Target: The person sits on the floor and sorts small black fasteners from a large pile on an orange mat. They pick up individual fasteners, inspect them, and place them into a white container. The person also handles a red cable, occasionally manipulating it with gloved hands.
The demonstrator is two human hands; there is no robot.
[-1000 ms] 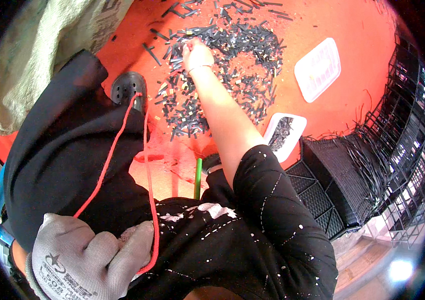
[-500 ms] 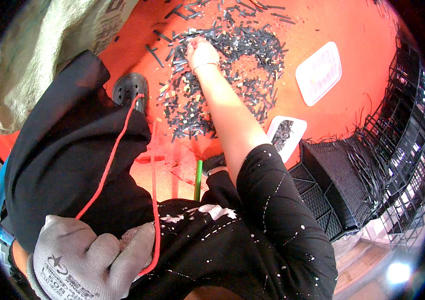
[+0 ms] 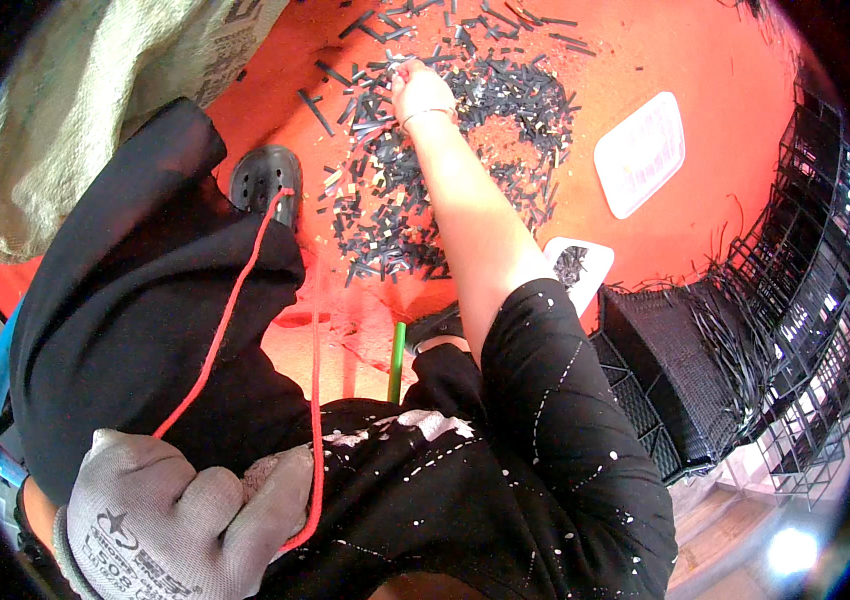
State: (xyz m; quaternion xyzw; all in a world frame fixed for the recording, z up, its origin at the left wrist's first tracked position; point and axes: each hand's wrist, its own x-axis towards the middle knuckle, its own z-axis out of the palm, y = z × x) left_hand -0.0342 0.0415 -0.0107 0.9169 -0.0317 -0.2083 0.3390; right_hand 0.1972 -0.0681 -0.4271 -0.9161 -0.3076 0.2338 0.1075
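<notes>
My right hand, bare with a band at the wrist, reaches into a scattered pile of short black strips on the red floor. Its fingers are drawn together among the strips; what they pinch is too small to make out. Close to my body, my left hand wears a grey knit glove and has its fingers curled in. A red cord runs behind the glove and comes out beside the thumb. Whether that hand grips the cord, or something else, is hidden.
Two white trays lie right of the pile: a larger one and one holding black strips. Black woven baskets and wire racks stand at right. A pale woven sack is at upper left, a green stick between my legs.
My right hand has shifted slightly away and to the right over the strips. My left hand has stayed in place.
</notes>
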